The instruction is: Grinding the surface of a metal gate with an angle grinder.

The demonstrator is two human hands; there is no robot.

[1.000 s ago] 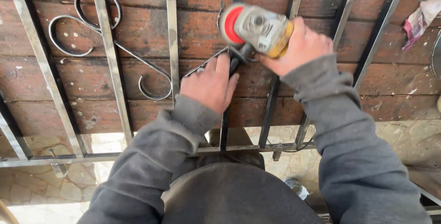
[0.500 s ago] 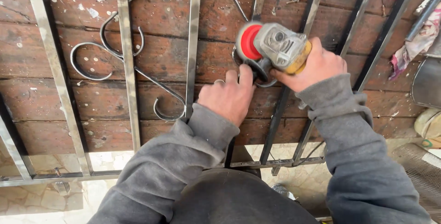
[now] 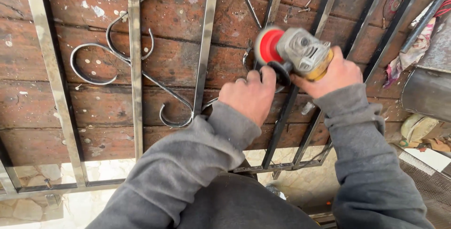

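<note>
Head view: angle grinder [image 3: 300, 53] sits on the dark bars of the metal grille [image 3: 135, 69], which lies flat across the plank bench [image 3: 94, 111]. Since half a second ago the grinder and both hands hold the same grip and the same spot on the grille; only the camera has shifted, so the pass looks steady rather than repositioning. Grinder's long axis runs roughly left-right across the bars, red disc end [image 3: 269, 46] pointing left, yellow body end toward the right. Right hand [image 3: 336, 71] is wrapped tight around the body. Left hand [image 3: 251, 95] is closed around the side handle just below the disc guard. Left of the grinder: scroll ornament [image 3: 112, 55] between the pale bars. Right of the grinder: crumpled rag [image 3: 411, 53] and a dark metal sheet [image 3: 425, 93].
</note>
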